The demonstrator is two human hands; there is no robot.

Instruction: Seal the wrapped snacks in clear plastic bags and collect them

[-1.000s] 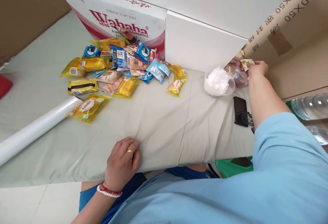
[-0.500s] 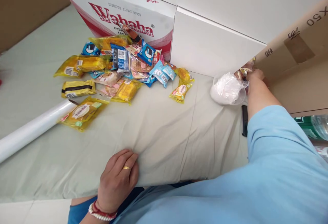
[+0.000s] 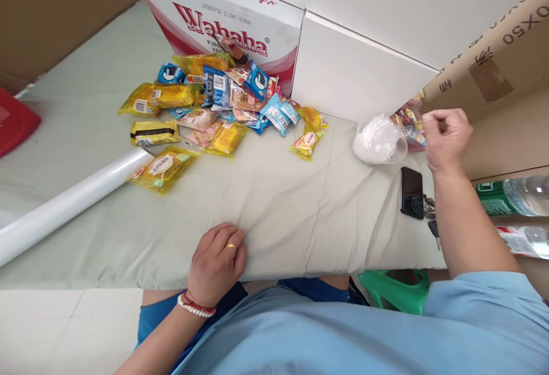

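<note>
bare fingertips of the right hand [image 3: 446, 138] are pinching loosely together above the far right corner of the bed, and nothing seems to be held between them now; half a second ago they were pushed down among the small wrapped sweets in the clear bag [image 3: 409, 123], and a second ago they were gripping a little yellow-and-red packet there. my reading is that the packet is now lying in that bag, with the hand coming away empty. the bag is sitting just beside the white plastic cup [image 3: 380, 140], against the brown carton [image 3: 493, 60]. a dark phone [image 3: 412, 192] and keys are lying near the right edge.

the left hand [image 3: 217, 263] is resting knuckles-curled on the near edge of the pale green sheet [image 3: 278, 203], holding nothing, much as before. the heap of snack packets [image 3: 223, 106] is lying towards the far side, against the wahaha box [image 3: 223, 26], with a white roll [image 3: 68, 206] along the left.
</note>
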